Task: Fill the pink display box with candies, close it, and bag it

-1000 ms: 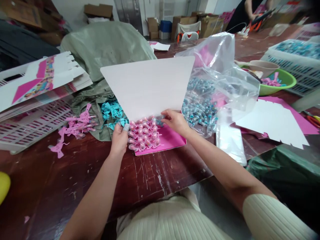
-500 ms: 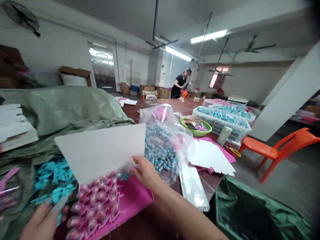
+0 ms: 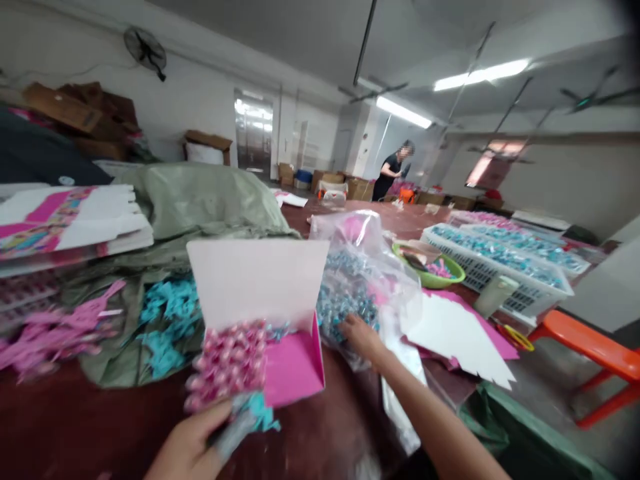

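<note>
An open pink box (image 3: 295, 370) with a raised white lid (image 3: 257, 277) stands in front of me. Rows of pink capsule-like pieces (image 3: 227, 363) fill its left side, and a few blue ones lie at the back. My left hand (image 3: 197, 437), at the box's front edge, grips a bundle of turquoise pieces (image 3: 260, 412) with something greyish. To the right of the box, my right hand (image 3: 361, 337) reaches into a clear plastic bag (image 3: 370, 267) of blue capsule-like pieces (image 3: 345, 307); its fingertips are among them, and whether they grasp one is unclear.
Turquoise pieces (image 3: 173, 307) and pink pieces (image 3: 65, 327) lie left. White baskets (image 3: 520, 297), a green bowl (image 3: 440, 279), a bottle (image 3: 495, 293) and white card sheets (image 3: 460, 337) are right. An orange chair (image 3: 590, 340) stands beyond. A person (image 3: 393, 173) stands far back.
The view has turned left. My right hand has moved from the lid to the bag of blue pieces. My left hand has come to the box's front with the turquoise bundle.
</note>
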The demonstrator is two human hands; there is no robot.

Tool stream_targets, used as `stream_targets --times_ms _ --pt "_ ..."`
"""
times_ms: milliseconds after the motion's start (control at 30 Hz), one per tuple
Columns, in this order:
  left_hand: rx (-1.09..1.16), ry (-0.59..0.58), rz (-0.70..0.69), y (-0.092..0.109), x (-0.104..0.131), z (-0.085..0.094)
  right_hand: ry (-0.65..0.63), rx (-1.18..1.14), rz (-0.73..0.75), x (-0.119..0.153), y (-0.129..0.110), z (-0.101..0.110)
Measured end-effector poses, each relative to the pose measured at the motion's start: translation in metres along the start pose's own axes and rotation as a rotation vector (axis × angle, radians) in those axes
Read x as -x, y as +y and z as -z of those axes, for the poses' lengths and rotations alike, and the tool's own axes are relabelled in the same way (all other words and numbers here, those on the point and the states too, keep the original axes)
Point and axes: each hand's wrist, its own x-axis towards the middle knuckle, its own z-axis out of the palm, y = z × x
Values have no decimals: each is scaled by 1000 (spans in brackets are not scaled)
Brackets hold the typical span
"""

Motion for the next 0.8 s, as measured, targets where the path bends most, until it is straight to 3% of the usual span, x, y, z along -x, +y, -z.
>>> stream_targets --times_ms 67,200,333,433,600,800 --pt "91 -188 80 18 11 -14 -14 -90 -14 8 -2 6" --pt "196 -230 212 26 16 -33 -23 -363 -35 40 -28 4" --pt "289 -310 324 23 20 -47 -35 -856 291 84 -85 13" --pt "306 -359 313 27 21 -54 -11 -915 377 101 -110 18" --pt "265 -385 253 30 17 -60 -36 -829 443 104 -100 24" --pt "186 -359 188 27 18 -67 -76 -882 348 111 -101 23"
